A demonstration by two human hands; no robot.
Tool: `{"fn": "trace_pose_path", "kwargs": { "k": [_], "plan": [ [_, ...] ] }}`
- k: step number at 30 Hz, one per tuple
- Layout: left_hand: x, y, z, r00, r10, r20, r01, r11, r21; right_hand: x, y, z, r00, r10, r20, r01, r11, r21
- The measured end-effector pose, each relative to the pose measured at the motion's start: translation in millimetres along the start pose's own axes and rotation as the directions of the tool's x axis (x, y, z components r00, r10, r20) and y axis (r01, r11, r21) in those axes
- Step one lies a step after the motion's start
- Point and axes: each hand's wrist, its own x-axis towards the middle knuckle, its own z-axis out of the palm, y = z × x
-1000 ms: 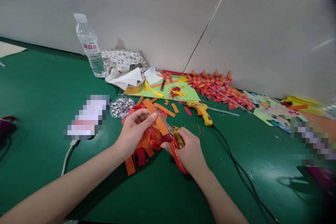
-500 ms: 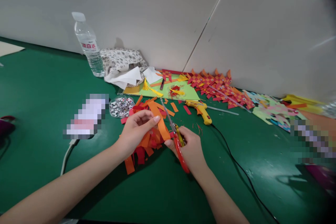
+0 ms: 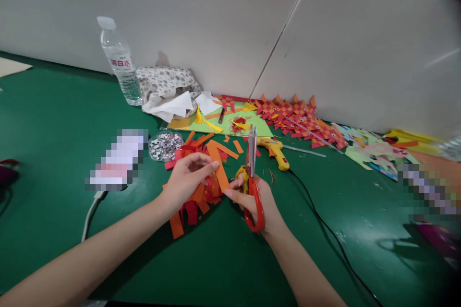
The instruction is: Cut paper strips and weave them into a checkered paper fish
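An orange paper strip is pinched at its left edge by my left hand, between thumb and fingers. My right hand is closed around red and yellow scissors, whose blades point up and away from the strip. The right thumb and fingertips also pinch the strip's lower end. Under both hands lies a heap of red and orange paper strips, partly hidden by the left hand.
A yellow glue gun with a black cord lies right of the scissors. Woven paper fish are piled by the wall. At left stand a water bottle and a tissue pouch, with a box of googly eyes and a blurred phone nearer.
The scissors have swung in my right hand from slanting toward the strip to pointing upright. The upper end of the orange strip now sits slightly lower. My left hand has barely moved.
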Motion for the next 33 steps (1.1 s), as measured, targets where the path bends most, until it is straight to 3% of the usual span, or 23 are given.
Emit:
{"fn": "trace_pose_path", "kwargs": {
  "k": [4, 11, 14, 16, 18, 20, 22, 24, 27, 30, 33],
  "plan": [
    [2, 3, -3.1, 0.999, 0.026, -0.025, -0.027, 0.999, -0.026, 1, 0, -4, 0.999, -0.018, -0.03, 0.017, 1.0, -0.024],
    [12, 13, -19.1, 0.965, 0.184, -0.189, -0.203, 0.975, -0.087, 9, 8, -18, 0.951, -0.16, -0.264, 0.129, 0.983, -0.133],
    [13, 7, -19.8, 0.913, 0.349, -0.212, -0.338, 0.937, 0.088, 12, 10, -22, 0.941, -0.142, -0.308, 0.097, 0.983, -0.156],
    [11, 2, -18.3, 0.837, 0.535, -0.113, -0.472, 0.811, 0.346, 13, 11, -24, 0.938, -0.134, -0.321, 0.093, 0.986, -0.141],
    [8, -3, -16.7, 0.763, 0.633, 0.129, -0.571, 0.568, 0.593, 14, 11, -25, 0.933, -0.142, -0.332, 0.104, 0.986, -0.128],
    [5, -7, -15.4, 0.706, 0.589, 0.394, -0.642, 0.297, 0.707, 16, 12, -27, 0.926, -0.153, -0.346, 0.118, 0.986, -0.121],
    [4, -13, -14.7, 0.678, 0.494, 0.544, -0.674, 0.123, 0.728, 17, 12, -28, 0.922, -0.156, -0.353, 0.12, 0.985, -0.122],
    [5, -18, -14.4, 0.693, 0.422, 0.584, -0.664, 0.057, 0.746, 17, 12, -29, 0.923, -0.163, -0.349, 0.123, 0.983, -0.136],
    [7, -25, -14.9, 0.74, 0.369, 0.563, -0.619, 0.043, 0.785, 17, 11, -29, 0.919, -0.183, -0.35, 0.121, 0.974, -0.19],
    [8, -25, -16.3, 0.782, 0.371, 0.501, -0.548, 0.027, 0.836, 14, 9, -26, 0.922, -0.166, -0.349, 0.063, 0.955, -0.289],
    [10, -18, -18.6, 0.796, 0.422, 0.433, -0.485, 0.017, 0.874, 13, 7, -25, 0.921, -0.203, -0.333, 0.046, 0.904, -0.425]
  ]
}}
